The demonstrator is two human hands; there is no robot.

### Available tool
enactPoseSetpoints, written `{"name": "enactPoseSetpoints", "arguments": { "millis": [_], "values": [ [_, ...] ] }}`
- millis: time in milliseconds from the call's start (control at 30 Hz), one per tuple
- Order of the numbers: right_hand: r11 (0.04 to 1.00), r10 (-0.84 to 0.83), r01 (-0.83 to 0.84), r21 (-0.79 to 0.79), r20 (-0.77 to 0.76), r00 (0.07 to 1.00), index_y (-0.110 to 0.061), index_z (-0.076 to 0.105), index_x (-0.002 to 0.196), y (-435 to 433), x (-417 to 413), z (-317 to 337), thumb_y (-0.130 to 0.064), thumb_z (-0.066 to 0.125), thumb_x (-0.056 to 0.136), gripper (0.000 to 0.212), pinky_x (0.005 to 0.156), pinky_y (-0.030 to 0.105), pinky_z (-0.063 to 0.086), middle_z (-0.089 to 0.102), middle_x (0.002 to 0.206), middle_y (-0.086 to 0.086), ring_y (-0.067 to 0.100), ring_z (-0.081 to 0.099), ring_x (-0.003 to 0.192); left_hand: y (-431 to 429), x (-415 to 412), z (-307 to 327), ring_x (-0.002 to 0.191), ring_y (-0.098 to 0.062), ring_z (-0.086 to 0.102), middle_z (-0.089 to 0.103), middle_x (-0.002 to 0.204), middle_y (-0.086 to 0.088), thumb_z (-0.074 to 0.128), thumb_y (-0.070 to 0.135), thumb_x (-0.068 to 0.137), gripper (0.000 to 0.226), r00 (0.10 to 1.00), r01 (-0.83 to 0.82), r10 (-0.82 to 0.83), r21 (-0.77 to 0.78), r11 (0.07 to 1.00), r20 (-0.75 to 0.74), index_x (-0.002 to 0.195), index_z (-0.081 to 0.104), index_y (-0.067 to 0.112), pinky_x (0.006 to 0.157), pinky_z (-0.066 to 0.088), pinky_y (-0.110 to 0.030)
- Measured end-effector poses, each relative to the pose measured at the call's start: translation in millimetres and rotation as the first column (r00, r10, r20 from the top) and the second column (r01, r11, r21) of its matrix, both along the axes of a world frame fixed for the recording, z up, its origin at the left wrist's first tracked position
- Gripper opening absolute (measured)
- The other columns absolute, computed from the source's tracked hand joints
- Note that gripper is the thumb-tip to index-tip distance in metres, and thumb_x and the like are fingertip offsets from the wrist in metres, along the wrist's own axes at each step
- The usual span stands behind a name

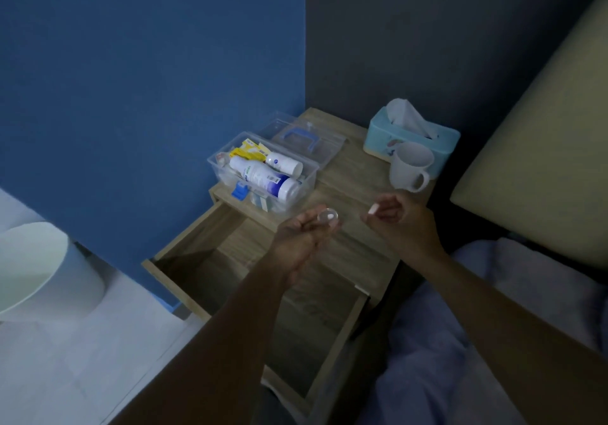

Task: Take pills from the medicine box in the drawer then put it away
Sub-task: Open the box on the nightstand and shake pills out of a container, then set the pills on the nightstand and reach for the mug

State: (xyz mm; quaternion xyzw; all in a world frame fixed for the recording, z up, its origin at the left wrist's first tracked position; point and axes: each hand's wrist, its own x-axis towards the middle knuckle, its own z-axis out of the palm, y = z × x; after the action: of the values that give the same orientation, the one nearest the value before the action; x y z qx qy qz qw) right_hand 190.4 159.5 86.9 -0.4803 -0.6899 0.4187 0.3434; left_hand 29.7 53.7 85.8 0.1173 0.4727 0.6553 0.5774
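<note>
Head view shows your left hand raised over the open drawer of the wooden nightstand, fingers curled around a small clear round cap or cup with what looks like a white pill lying in it. Your right hand is just beside it, apart from it, fingers loosely curled with the thumb and forefinger pinched on a small pale oblong piece, too blurred to name for certain.

The medicine box, a clear plastic tub, stands on the nightstand top at its left front corner, right above the drawer. Its lid, clear with a blue handle, is swung back and lies behind it. Inside you can see a large white bottle lying on its side, a smaller white bottle behind that, and yellow packets toward the back.

A white mug stands upright toward the right of the nightstand top, with a pale blue tissue box touching or just behind it. No items can be made out in the dim drawer.
</note>
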Motion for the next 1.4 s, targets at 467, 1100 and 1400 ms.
{"name": "enactPoseSetpoints", "arguments": {
  "millis": [467, 1100, 1400],
  "values": [
    [0.996, -0.091, 0.088, 0.024, 0.142, 0.986, -0.026, 0.068, 0.123, 20, 20, -89, -0.044, 0.072, 0.086, 0.042, 0.099, 0.033, 0.052, 0.071, 0.119, -0.007, 0.007, 0.065, 0.111, 73, -2, -58, 0.106, -0.013, 0.063, 0.065, 0.118, 0.001, 0.059, 0.030, 0.093, 0.036, 0.388, 0.195, -0.270, -0.208, 0.959, -0.881, 0.127, 0.054, 0.020, 0.093, 0.052, -0.035],
    [0.932, -0.177, 0.095, 0.349, 0.211, 0.961, -0.017, 0.061, 0.132, 8, 17, -117, -0.017, 0.071, 0.087, 0.046, 0.100, 0.009, 0.032, 0.056, 0.124, -0.005, 0.015, 0.055, 0.117, 84, -8, -88, 0.148, -0.023, 0.022, 0.033, 0.158, -0.005, 0.055, 0.049, 0.091, 0.074, 0.089, 0.194, -0.307, -0.285, 0.939, -0.948, 0.153, 0.024, 0.022, 0.120, 0.024, -0.046],
    [0.932, -0.175, 0.087, 0.351, 0.229, 0.958, -0.019, 0.059, 0.135, 9, 16, -120, -0.020, 0.071, 0.086, 0.050, 0.102, 0.017, 0.037, 0.053, 0.125, -0.010, 0.014, 0.052, 0.119, 43, -14, -105, 0.153, -0.025, 0.013, 0.017, 0.164, -0.015, 0.014, 0.043, 0.101, 0.064, -0.421, 0.067, -0.332, -0.394, 0.917, -0.844, 0.155, 0.020, 0.009, 0.124, 0.014, -0.045]
  ]
}}
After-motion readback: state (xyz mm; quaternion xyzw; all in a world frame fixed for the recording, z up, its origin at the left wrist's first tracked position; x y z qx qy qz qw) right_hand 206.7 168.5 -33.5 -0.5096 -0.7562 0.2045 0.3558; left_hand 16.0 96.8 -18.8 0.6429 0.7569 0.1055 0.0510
